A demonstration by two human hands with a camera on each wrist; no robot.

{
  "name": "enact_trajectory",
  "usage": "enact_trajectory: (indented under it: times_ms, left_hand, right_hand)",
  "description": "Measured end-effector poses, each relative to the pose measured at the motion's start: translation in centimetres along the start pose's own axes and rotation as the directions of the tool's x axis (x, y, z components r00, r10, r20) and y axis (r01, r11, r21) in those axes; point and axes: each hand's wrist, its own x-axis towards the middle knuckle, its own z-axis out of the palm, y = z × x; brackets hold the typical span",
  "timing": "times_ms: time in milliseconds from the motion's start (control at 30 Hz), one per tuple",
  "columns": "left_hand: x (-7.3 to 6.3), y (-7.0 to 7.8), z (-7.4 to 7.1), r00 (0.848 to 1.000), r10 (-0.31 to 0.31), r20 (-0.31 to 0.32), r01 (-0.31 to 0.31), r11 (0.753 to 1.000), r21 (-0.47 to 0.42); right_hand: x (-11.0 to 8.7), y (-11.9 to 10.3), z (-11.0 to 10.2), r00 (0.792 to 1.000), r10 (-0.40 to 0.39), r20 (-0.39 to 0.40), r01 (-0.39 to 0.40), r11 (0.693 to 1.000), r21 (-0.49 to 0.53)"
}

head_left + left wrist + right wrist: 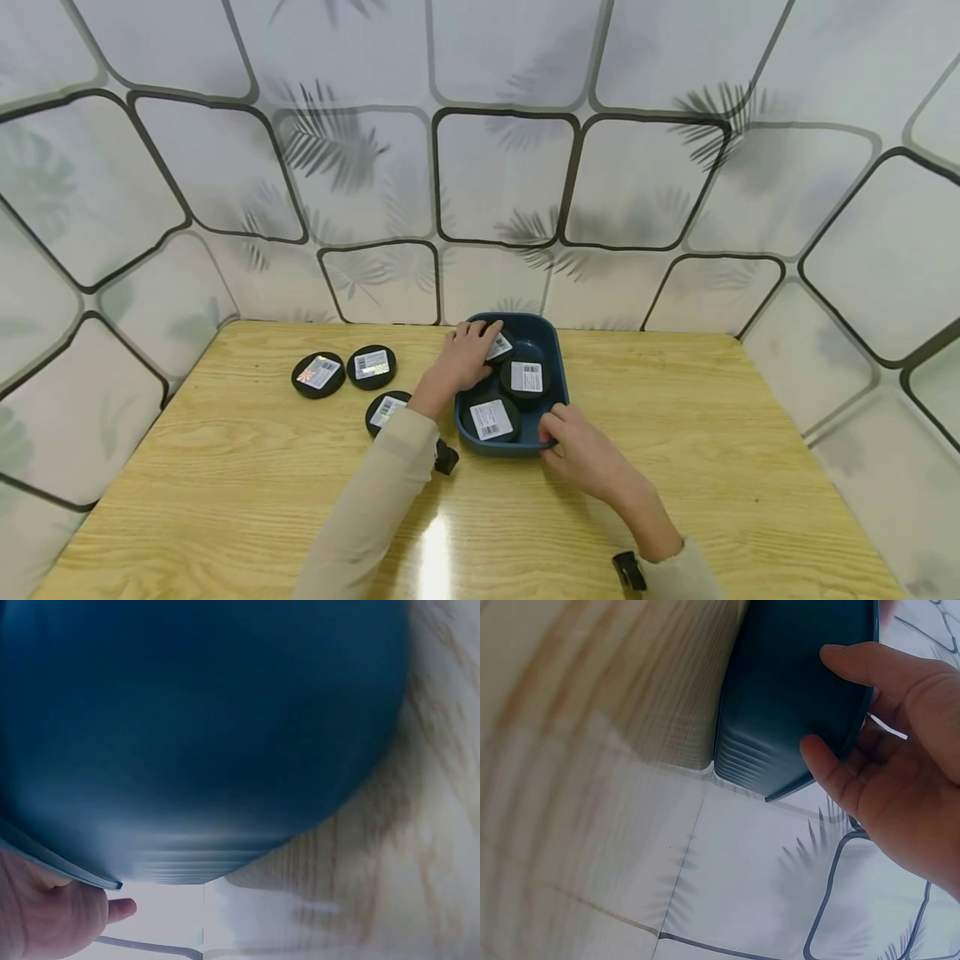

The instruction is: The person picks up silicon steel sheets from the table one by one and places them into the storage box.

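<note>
Nearest to me, the person's right sleeve [681, 577] comes in low, a black clip [628, 571] at its wrist. The left sleeve [375, 500] reaches further over the table [712, 467], with a second clip [446, 457] beside its cuff.

The right hand [588, 454] pinches the rim of a blue bin [510, 451] at its near right corner; from the right wrist, I see the thumb and one finger against the outer wall, and other fingers tucked behind the rim. The bin sits on the table, just right of the left forearm.

Inside, one black disc [491, 418] lies in the near left corner, its white label up. Another disc [525, 379] lies beyond it, toward the right wall, also label up. Left of the bin, a table disc [385, 408] shows partly from behind the left forearm.

At the bin's far left, the left hand [463, 358] lies over a third disc [500, 346], fingers at its far side and thumb nearer; I cannot tell whether they pinch it or only rest there.

Farther left, two labelled discs [371, 367] lie side by side on the table. Behind everything hangs a pale backdrop [510, 183] with dark rounded outlines and leaf shapes.
</note>
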Motion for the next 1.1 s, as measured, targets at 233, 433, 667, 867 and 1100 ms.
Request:
enact_trajectory:
  times_ms: [233, 433, 667, 867, 1100]
  left_hand:
    - [-1.5, -1.2, 0.2, 0.988, 0.046, -0.149, -0.072, 0.983, -0.170]
    - [-5.0, -3.0, -1.2, 0.957, 0.022, -0.289, -0.111, 0.949, -0.295]
    - [-9.7, -5.2, -3.2, 0.949, -0.006, -0.315, -0.089, 0.953, -0.288]
    - [-12.4, -6.1, -3.8, 0.953, -0.070, -0.293, -0.022, 0.954, -0.298]
    - [-13.7, -5.7, -4.0, 0.951, -0.069, -0.300, -0.016, 0.962, -0.273]
  right_hand:
    - [-0.2, -0.6, 0.2, 1.000, 0.002, -0.009, -0.002, 1.000, 0.000]
    - [0.0, -0.4, -0.1, 1.000, -0.007, -0.006, 0.006, 1.000, -0.012]
    - [0.3, 0.3, -1.0, 1.000, 0.000, -0.016, 0.000, 1.000, -0.019]
    - [0.4, 0.4, -0.8, 1.000, -0.008, -0.006, 0.008, 1.000, -0.002]
    - [0.2, -0.1, -0.3, 1.000, -0.006, 0.007, 0.006, 1.000, 0.002]
